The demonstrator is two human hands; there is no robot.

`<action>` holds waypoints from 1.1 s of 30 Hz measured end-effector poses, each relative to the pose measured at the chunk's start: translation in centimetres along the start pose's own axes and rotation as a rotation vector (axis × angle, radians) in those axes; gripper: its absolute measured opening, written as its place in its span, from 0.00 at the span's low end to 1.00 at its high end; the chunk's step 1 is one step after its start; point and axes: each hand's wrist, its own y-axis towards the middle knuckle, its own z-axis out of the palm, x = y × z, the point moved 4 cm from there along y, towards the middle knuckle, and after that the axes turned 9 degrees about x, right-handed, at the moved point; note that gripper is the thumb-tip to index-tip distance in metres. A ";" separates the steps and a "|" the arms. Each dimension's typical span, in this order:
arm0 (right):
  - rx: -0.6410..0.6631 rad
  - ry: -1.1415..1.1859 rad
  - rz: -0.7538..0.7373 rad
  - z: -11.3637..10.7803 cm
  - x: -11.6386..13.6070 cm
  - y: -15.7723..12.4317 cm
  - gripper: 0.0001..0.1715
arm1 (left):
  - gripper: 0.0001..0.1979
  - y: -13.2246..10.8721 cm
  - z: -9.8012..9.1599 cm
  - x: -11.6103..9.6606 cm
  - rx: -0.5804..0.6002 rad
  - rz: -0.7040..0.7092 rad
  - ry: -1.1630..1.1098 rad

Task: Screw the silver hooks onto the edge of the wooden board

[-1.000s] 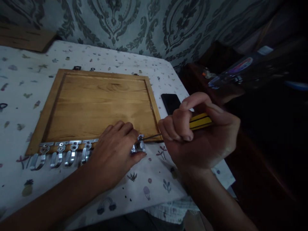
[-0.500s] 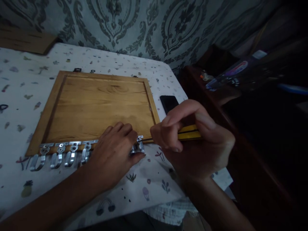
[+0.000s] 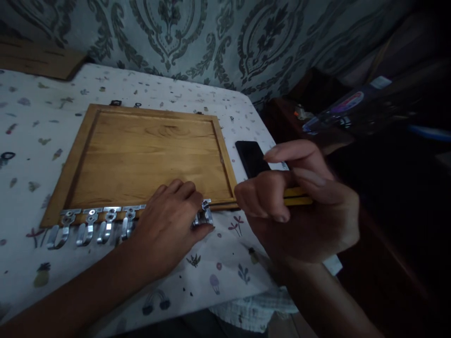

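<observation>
A wooden framed panel [image 3: 151,155] lies on the patterned tablecloth. Along its near edge runs a row of several silver metal hooks [image 3: 85,230], fixed with cross-head screws. My left hand [image 3: 169,220] rests over that edge, its fingers and thumb closed around another metal hook [image 3: 206,216] near the right corner; part of this hook is hidden. To the right, my right hand [image 3: 299,206] is closed round the yellow and black handle of a screwdriver [image 3: 298,201]. Its thin shaft points left towards the hook under my left hand; whether the tip touches a screw cannot be seen.
A black phone [image 3: 251,157] lies right of the panel, partly behind my right hand. Cardboard [image 3: 42,58] sits at the back left. Beyond the table's right edge, a plastic bottle [image 3: 347,103] lies on dark furniture. A patterned wall stands behind.
My right hand has shifted to the right, away from the hook, with the screwdriver in it, and its index finger has moved. My left hand stays on the hook.
</observation>
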 end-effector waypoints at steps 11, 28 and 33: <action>-0.102 0.021 -0.021 0.0 -0.4 0.1 0.14 | 0.11 -0.2 0.0 0.0 -0.008 0.001 0.003; 0.292 -0.093 0.115 0.3 -0.9 2.6 0.25 | 0.13 0.0 0.1 0.1 0.028 -0.013 0.010; 0.444 -0.047 0.106 -0.7 -1.3 3.7 0.28 | 0.14 0.0 0.2 0.0 0.027 -0.003 0.017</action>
